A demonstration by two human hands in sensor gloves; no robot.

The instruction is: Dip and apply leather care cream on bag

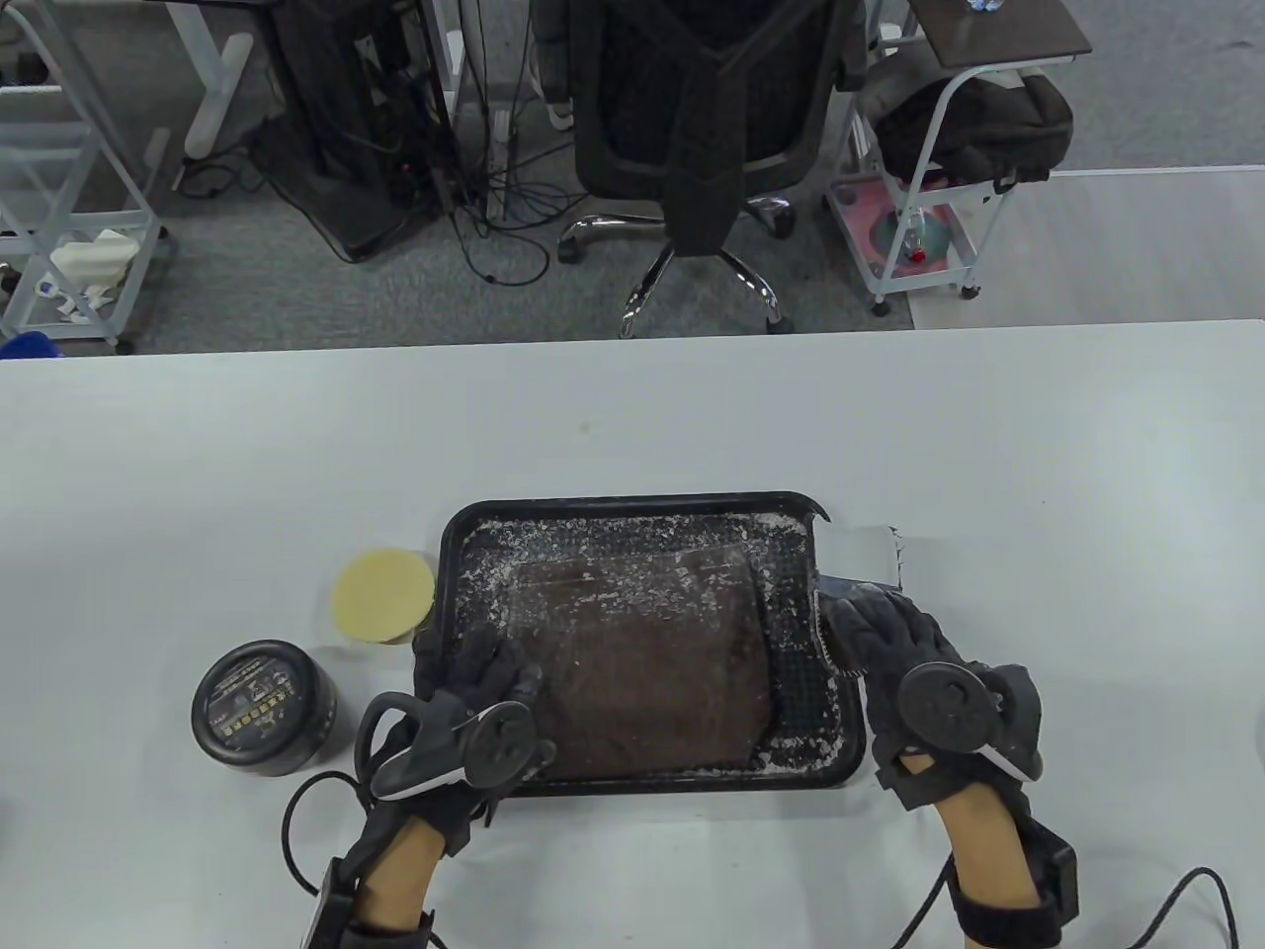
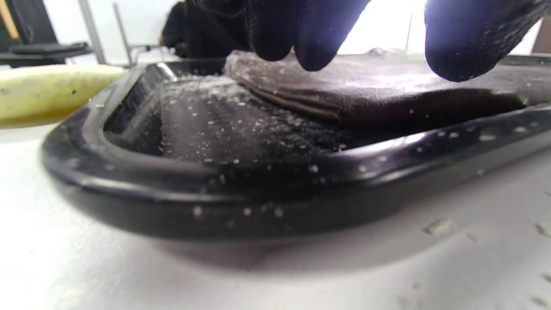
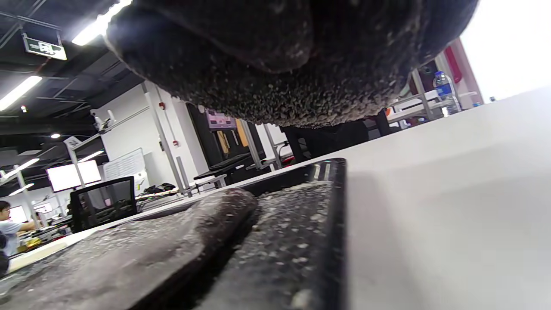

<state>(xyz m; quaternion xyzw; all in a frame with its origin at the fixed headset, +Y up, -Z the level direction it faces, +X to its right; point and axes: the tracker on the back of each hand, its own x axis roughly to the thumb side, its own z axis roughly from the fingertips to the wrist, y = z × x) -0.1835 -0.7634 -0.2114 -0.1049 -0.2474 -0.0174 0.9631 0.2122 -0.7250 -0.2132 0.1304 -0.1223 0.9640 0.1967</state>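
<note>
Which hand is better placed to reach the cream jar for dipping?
Probably the left hand: the round black cream jar and the yellow round sponge lie on its side; the right hand is across the black tray.

A pale desk (image 1: 988, 445) fills the lower frame. Beyond it lies grey carpet (image 1: 247, 297), with a black mesh office chair (image 1: 707, 109) at top centre. White metal carts (image 1: 919, 198) stand at upper right and upper left. Cables (image 1: 484, 213) trail beneath another desk. In the right wrist view, ceiling strip lights (image 3: 19, 90) glow at upper left.
</note>
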